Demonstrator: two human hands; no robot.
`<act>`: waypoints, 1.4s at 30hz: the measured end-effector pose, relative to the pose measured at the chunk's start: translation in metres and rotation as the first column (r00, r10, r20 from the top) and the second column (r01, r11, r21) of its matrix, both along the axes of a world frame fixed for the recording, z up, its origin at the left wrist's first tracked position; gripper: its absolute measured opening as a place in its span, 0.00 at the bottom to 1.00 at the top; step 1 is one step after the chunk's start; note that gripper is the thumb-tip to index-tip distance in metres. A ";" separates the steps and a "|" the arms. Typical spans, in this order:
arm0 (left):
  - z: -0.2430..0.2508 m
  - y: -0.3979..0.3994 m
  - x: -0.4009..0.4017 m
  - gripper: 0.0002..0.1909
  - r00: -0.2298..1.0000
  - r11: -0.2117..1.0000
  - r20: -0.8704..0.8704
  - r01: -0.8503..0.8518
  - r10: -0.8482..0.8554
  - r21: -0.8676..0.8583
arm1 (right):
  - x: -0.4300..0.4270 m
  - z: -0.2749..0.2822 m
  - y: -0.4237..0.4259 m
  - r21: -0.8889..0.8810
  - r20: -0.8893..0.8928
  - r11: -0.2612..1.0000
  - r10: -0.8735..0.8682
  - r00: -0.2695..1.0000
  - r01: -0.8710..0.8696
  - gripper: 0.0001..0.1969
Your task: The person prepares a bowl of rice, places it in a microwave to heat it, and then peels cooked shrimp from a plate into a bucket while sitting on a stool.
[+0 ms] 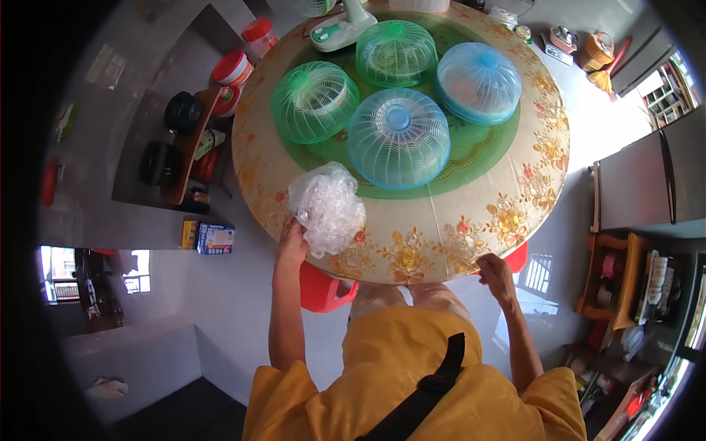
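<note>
My left hand [294, 242] grips the lower left side of a crumpled clear plastic bag [329, 208] at the near left of a round table. The table wears a flowered tablecloth [411, 256]. Near the table's right front edge is my right hand [496, 275], its fingers curled; whether it touches the cloth I cannot tell. Beyond the bag, a green glass turntable [469, 171] bears two blue mesh food covers [399, 140] [479, 82] and two green ones [314, 102] [396, 53]. Dishes show faintly beneath them.
A fan's white base [343, 30] stands at the table's far side. Red plastic stools [325, 289] sit under the near edge. To the left are a wooden shelf [196, 149] and red-lidded tubs [231, 67]. A wooden cabinet [629, 275] stands at the right.
</note>
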State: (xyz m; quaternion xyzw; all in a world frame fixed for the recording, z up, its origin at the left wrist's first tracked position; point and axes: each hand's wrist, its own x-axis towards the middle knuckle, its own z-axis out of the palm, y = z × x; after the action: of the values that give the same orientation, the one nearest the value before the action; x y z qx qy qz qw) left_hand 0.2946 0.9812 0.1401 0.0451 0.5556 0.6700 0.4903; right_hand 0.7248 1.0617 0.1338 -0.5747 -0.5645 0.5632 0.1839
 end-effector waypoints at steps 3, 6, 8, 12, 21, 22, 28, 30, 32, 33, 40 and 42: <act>-0.026 -0.008 0.010 0.15 0.999 0.999 -0.025 0.025 -0.024 0.034 | -0.064 0.022 0.008 0.081 -0.172 0.974 0.222 0.960 -0.210 0.09; -0.022 0.002 0.041 0.20 0.999 0.999 -0.025 0.023 -0.022 0.031 | -0.137 0.057 0.001 0.138 -0.214 0.918 0.394 0.894 -0.371 0.22; -0.013 0.007 0.056 0.20 0.999 0.998 -0.010 0.035 -0.035 0.052 | -0.184 0.054 -0.011 0.419 -0.173 0.869 0.363 0.916 -0.265 0.32; 0.006 0.004 0.063 0.21 0.996 0.997 -0.060 0.063 -0.061 0.036 | -0.238 0.049 -0.012 0.651 0.059 0.727 0.236 0.970 -0.217 0.31; -0.027 -0.027 0.006 0.21 0.980 0.955 0.196 -0.023 -0.037 0.296 | -0.225 0.039 0.016 -0.224 -0.583 0.972 -0.072 0.810 -0.075 0.07; -0.037 -0.033 0.000 0.20 0.972 0.956 0.236 -0.065 -0.004 0.285 | -0.219 0.041 0.020 -0.229 -0.597 0.972 -0.091 0.797 -0.061 0.07; -0.057 -0.049 -0.013 0.21 0.887 0.970 0.459 -0.154 0.051 0.190 | -0.213 0.081 0.032 -0.225 -0.651 0.974 -0.147 0.745 -0.005 0.08; -0.053 -0.050 -0.012 0.21 0.874 0.976 0.484 -0.146 0.051 0.162 | -0.219 0.105 0.034 -0.193 -0.687 0.979 -0.087 0.721 -0.065 0.08; -0.051 -0.049 -0.009 0.23 0.835 0.940 0.530 -0.045 -0.151 0.339 | -0.226 0.126 0.035 -0.106 -0.744 0.979 0.039 0.667 -0.176 0.08; -0.047 -0.044 -0.004 0.23 0.834 0.938 0.529 -0.041 -0.157 0.343 | -0.232 0.137 0.034 -0.101 -0.744 0.980 0.039 0.667 -0.171 0.08; -0.040 -0.018 0.019 0.22 0.914 0.890 0.233 0.222 -0.333 0.399 | -0.252 0.178 0.031 0.129 -0.726 0.915 0.349 0.593 -0.381 0.08; -0.045 -0.026 0.013 0.21 0.915 0.897 0.245 0.212 -0.322 0.387 | -0.242 0.176 0.033 0.091 -0.745 0.956 0.251 0.618 -0.279 0.08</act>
State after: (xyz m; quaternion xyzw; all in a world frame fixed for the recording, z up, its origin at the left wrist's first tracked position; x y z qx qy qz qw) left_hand 0.3080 0.9549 0.0947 0.1058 0.3333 0.6827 0.6416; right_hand 0.4825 1.0951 0.3096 -0.2051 -0.5071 0.7797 0.3048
